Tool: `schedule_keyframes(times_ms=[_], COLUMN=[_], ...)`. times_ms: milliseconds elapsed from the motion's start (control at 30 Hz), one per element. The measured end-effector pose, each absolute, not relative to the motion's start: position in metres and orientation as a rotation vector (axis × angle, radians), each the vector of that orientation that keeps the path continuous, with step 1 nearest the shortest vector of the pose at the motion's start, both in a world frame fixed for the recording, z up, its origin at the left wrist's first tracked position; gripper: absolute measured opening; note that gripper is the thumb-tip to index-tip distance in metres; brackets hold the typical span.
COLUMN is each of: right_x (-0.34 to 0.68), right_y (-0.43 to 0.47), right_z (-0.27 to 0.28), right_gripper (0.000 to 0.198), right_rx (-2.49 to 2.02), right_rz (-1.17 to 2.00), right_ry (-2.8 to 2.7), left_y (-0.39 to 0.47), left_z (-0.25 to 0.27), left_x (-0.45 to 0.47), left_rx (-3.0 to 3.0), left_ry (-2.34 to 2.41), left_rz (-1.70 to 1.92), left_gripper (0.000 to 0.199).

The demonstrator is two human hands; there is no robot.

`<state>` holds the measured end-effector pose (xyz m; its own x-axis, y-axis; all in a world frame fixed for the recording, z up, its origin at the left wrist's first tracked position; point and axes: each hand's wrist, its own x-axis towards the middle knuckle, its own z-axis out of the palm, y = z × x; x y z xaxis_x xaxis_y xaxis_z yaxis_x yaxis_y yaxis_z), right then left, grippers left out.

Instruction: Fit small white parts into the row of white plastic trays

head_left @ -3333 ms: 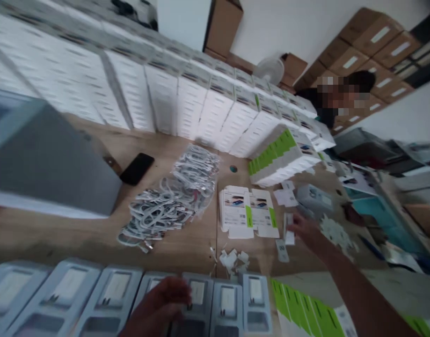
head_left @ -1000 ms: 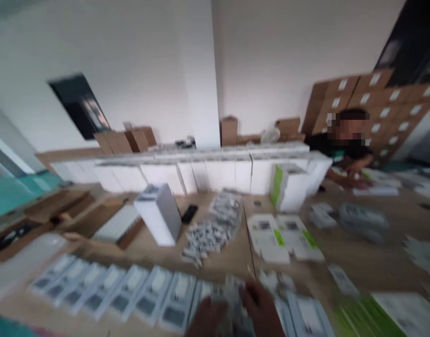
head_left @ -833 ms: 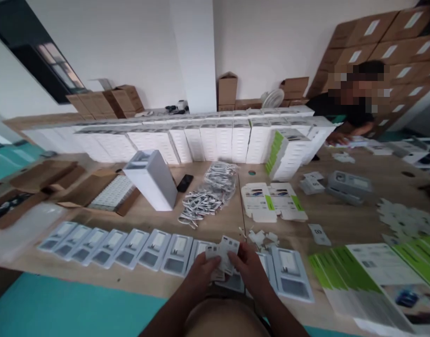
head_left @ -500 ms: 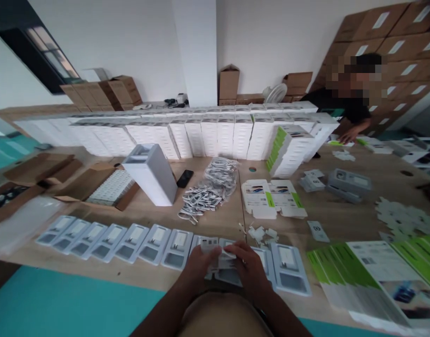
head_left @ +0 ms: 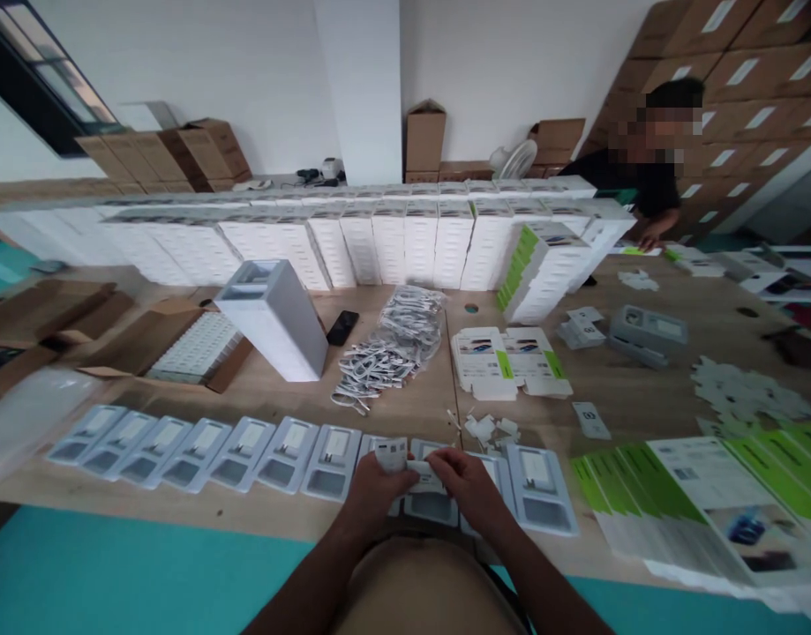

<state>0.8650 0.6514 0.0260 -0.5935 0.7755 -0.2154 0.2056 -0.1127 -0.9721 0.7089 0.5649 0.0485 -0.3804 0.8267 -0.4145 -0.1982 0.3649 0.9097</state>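
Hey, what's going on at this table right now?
A person seated at a wooden table holds small white cards in both hands, left hand and right hand, just above a row of grey plastic trays lined along the near edge. Beyond lie a pile of bagged white cables, flat printed cartons and a wall of stacked white boxes. Another person works at the far right end.
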Motion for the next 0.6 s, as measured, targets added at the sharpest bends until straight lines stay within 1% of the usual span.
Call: schedule_keyframes(times_ms=[267,467,600], right_x=[0.866,0.867,0.871], right_y=[0.648,0.646,0.639], right_z=[0.027,0.031,0.03], right_gripper=[0.029,0.028,0.023], right_rx=[-1.084,-1.075,-1.105], right_rz=[1.735,1.819,1.865], right_ry=[-1.776,-1.819,-1.743], left_y=[0.565,0.569,0.567], left_z=[0.043,0.054,0.056], left_x=[0.711,0.71,0.711], left_rx=[0.578,0.695,0.765], left_ry=[1.518,1.799,1.878], left_rz=[1.234,1.143,1.095], left_gripper=[0.034,0.023,0.018])
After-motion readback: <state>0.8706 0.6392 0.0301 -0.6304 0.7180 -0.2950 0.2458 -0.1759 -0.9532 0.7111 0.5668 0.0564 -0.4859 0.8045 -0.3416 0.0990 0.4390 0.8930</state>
